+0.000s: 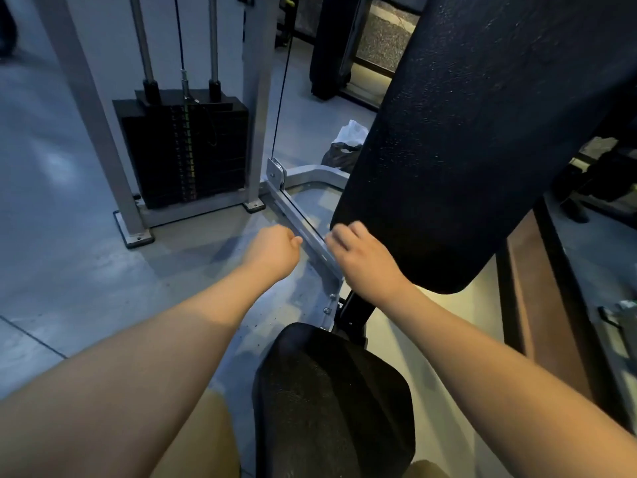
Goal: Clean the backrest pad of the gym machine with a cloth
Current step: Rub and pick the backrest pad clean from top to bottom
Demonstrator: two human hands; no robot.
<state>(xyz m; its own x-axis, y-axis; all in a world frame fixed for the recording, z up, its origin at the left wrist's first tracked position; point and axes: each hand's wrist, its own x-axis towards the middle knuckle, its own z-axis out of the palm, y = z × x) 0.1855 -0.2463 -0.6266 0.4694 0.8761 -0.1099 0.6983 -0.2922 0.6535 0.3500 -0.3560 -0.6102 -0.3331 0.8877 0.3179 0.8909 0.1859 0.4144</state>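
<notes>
Head view: I've got the backrest pad [482,132], tilted, up-right of both grips.
Right grip [365,260]: fingers bent at the pad's lower-left edge, blurred; I cannot tell if it's holding.
Left grip [275,251]: fisted, apart from the pad.
Pad look: black, pebbled, glossy.

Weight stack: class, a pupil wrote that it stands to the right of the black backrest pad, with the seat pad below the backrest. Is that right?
Not quite. The head view shows the weight stack standing to the left of the black backrest pad, not to the right. The rest holds: the seat pad sits below the backrest.
</notes>
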